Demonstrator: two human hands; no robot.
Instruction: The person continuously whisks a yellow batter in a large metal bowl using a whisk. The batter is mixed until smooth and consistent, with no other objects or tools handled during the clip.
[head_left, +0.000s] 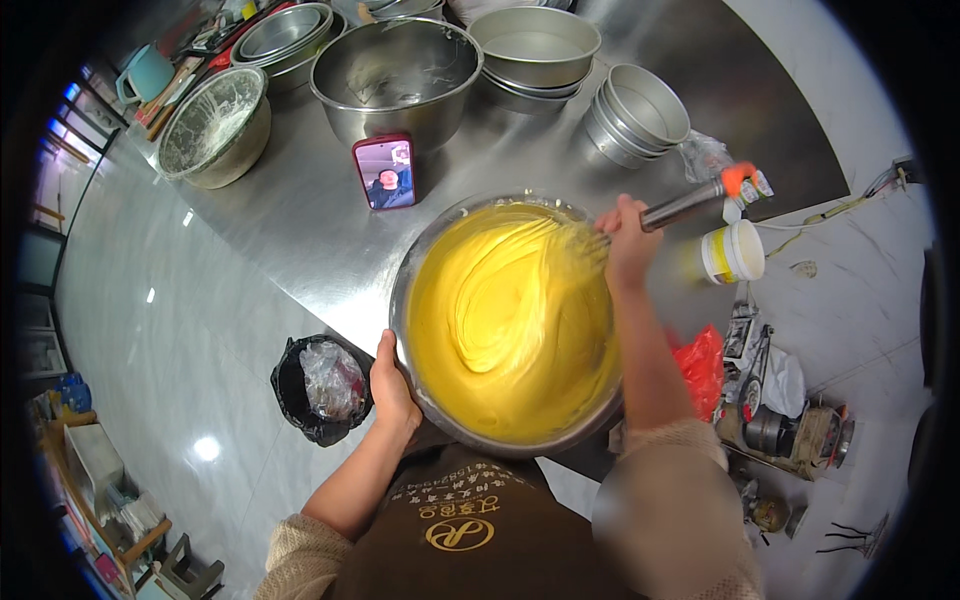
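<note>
A large metal mixing bowl (400, 315) full of thick yellow batter (499, 315) stands at the front edge of the steel table, close to my apron. My left hand (394, 394) grips the bowl's left side, its thumb up along the outer wall. In my right hand (630, 240) is a balloon whisk (681, 208) with a steel handle and an orange end. Its wires, blurred, dip into the batter at the upper right of the bowl. Curved ridges mark the batter's surface.
Behind the bowl a phone (384, 172) leans on a big steel bowl (397, 97). A flour-dusted bowl (217, 131), round cake tins (534, 45), smaller stacked tins (637, 112) and a white tub (733, 253) stand around. Left of me, below the table, is a black-lined bin (289, 382).
</note>
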